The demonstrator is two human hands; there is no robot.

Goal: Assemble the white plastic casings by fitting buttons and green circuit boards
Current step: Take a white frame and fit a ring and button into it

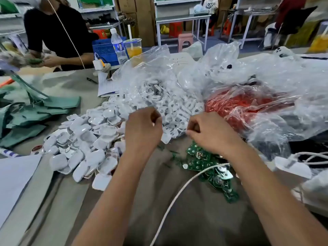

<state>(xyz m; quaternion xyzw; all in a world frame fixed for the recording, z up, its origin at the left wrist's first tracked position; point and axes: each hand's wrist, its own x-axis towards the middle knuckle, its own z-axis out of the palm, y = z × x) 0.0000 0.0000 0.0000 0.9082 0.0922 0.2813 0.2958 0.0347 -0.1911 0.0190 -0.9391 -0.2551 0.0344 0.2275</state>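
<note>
Both hands hover over the table (195, 219); left hand (142, 132) and right hand (211, 134) have fingers curled, contents hidden, between white casings (85, 139) and green circuit boards (211, 167).

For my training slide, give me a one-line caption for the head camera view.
Two hands, left hand and right hand, work between white casings and green circuit boards.

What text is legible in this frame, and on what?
Nothing reads with confidence.
Water bottle label: print too blurred.
Paper sheets behind the casing pile: ruled lines only, writing too small.
Shirt of a person at the back: dark letters, unreadable.
Green circuit boards: markings too small.
</note>
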